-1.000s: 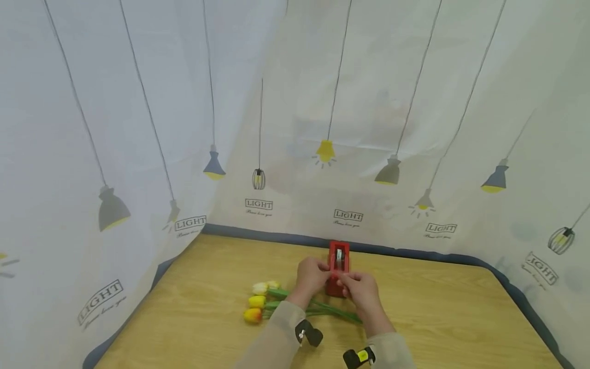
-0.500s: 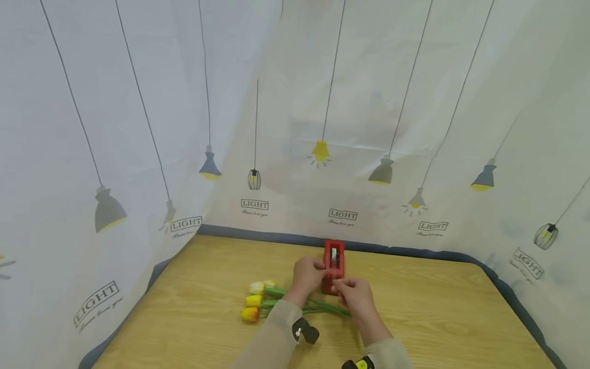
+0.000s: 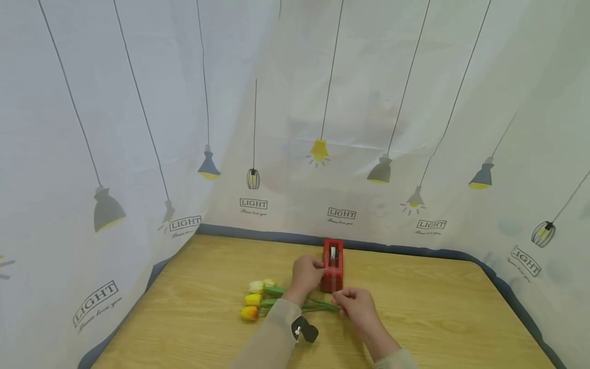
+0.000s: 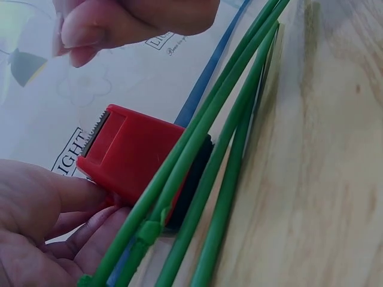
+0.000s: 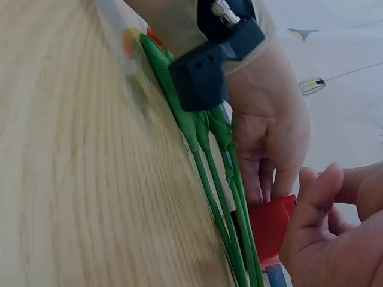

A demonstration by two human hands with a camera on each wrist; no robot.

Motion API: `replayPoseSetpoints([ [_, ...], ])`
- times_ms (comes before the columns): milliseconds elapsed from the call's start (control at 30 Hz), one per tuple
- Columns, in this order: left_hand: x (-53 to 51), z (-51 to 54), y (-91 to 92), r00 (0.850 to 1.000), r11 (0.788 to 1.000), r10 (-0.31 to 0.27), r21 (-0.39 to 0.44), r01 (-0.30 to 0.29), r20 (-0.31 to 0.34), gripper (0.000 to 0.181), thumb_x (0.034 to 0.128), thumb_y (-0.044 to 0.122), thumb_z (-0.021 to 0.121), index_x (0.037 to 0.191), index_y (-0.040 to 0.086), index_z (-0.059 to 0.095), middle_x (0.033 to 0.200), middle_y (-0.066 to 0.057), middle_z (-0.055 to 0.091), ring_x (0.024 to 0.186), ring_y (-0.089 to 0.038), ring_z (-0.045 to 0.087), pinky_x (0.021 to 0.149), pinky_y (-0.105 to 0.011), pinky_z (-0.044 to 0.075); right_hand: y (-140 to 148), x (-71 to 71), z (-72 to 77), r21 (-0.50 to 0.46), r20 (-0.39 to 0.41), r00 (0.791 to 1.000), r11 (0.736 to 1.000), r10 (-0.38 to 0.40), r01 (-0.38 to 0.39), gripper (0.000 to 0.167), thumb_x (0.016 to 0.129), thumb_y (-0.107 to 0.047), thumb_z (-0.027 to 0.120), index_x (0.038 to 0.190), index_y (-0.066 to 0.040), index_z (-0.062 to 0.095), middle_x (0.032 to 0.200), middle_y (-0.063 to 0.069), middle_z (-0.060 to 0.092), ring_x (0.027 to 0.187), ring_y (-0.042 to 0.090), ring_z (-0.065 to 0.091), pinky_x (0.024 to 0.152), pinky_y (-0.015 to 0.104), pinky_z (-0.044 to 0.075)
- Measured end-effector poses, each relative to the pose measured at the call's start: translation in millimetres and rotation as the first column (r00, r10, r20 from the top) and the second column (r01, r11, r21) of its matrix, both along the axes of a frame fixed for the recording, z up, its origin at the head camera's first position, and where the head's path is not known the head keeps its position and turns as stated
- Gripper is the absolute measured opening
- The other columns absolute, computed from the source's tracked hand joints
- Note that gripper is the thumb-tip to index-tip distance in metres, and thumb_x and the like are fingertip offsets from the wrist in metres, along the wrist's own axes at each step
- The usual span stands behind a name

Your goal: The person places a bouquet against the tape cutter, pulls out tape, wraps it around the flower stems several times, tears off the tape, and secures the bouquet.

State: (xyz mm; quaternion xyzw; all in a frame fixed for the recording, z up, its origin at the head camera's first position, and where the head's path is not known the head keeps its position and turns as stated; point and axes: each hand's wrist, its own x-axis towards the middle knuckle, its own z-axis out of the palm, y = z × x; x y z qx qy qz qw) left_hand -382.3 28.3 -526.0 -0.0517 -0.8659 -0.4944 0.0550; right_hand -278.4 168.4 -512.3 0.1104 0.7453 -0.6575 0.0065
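Note:
A red tape dispenser (image 3: 339, 282) stands near the table's back edge, its serrated cutter (image 4: 94, 134) facing me. My left hand (image 3: 306, 275) grips its left side with thumb and fingers. Between thumb and forefinger, my right hand (image 3: 361, 306) pinches the end of clear tape (image 3: 334, 283), faintly visible as a strip running from the dispenser. Artificial tulips lie crosswise in front, their green stems (image 4: 206, 128) passing below both hands. Their heads are to the left: a yellow tulip (image 3: 253, 300), an orange-yellow tulip (image 3: 249, 313) and a cream tulip (image 3: 256, 287). The left forearm hides part of the leaves.
Behind the wooden table (image 3: 438, 318) hangs a white curtain (image 3: 286, 154) printed with lamps, its blue hem (image 3: 276, 237) along the table's back and sides. A black wrist camera (image 3: 304, 330) sits on the left sleeve. Bare wood lies right of the hands.
My right hand has moved toward me and slightly down, away from the dispenser, drawing out a longer strip of tape. The left hand stays on the dispenser. The head view has shifted slightly.

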Motion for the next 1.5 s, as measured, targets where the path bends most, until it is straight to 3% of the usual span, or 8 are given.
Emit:
replayPoseSetpoints([
  [267,0.2,0.1,-1.5,1.0,0.999,0.004,-0.036,-0.005,-0.02,0.004,0.0895,0.01,0.084,0.092,0.007,0.083,0.092,-0.005,0.081,0.087,-0.017,0.073,0.073,-0.029,0.062,-4.6,5.3,2.2,-0.07,-0.014,1.0,0.997,0.01,-0.011,0.014,0.103,-0.006,0.068,0.099,0.006,0.073,0.079,0.004,0.074,0.063,0.007,0.054,0.056,0.018,0.05],
  [567,2.3,1.0,0.0,1.0,1.0,-0.011,0.001,0.011,-0.013,0.005,0.0896,0.008,0.083,0.093,0.005,0.084,0.095,-0.007,0.082,0.088,-0.018,0.074,0.073,-0.03,0.062,-3.5,14.8,11.3,-0.088,0.01,1.0,0.996,0.017,-0.016,0.012,0.103,-0.006,0.067,0.096,0.002,0.071,0.077,0.002,0.072,0.067,0.008,0.056,0.057,0.018,0.052],
  [900,4.1,4.6,-0.5,1.0,1.0,0.003,-0.007,-0.003,0.002,0.004,0.0893,0.008,0.083,0.092,0.005,0.083,0.096,-0.006,0.082,0.091,-0.019,0.075,0.075,-0.032,0.063,-4.5,19.3,12.2,-0.128,0.027,0.994,0.987,0.104,-0.1,0.013,0.104,-0.008,0.067,0.094,0.0,0.072,0.077,-0.001,0.07,0.068,0.008,0.056,0.059,0.017,0.052],
  [1200,4.0,-0.4,-0.9,1.0,1.0,-0.001,0.001,0.001,-0.007,0.004,0.0886,0.008,0.084,0.092,0.005,0.083,0.094,-0.006,0.082,0.088,-0.018,0.074,0.074,-0.03,0.062,-1.1,23.0,12.2,-0.143,0.039,0.996,0.987,0.079,-0.073,0.013,0.102,-0.006,0.068,0.09,-0.003,0.071,0.075,-0.002,0.07,0.067,0.006,0.056,0.057,0.016,0.052],
  [1500,4.8,3.2,-0.2,0.999,1.0,0.002,0.025,-0.003,0.042,0.006,0.0916,0.009,0.082,0.096,0.005,0.083,0.095,-0.006,0.081,0.084,-0.014,0.071,0.071,-0.028,0.062,2.8,22.4,1.2,-0.033,0.068,0.971,0.973,0.231,-0.229,0.012,0.101,-0.007,0.068,0.095,0.002,0.072,0.077,-0.001,0.07,0.064,0.006,0.057,0.058,0.018,0.052],
])
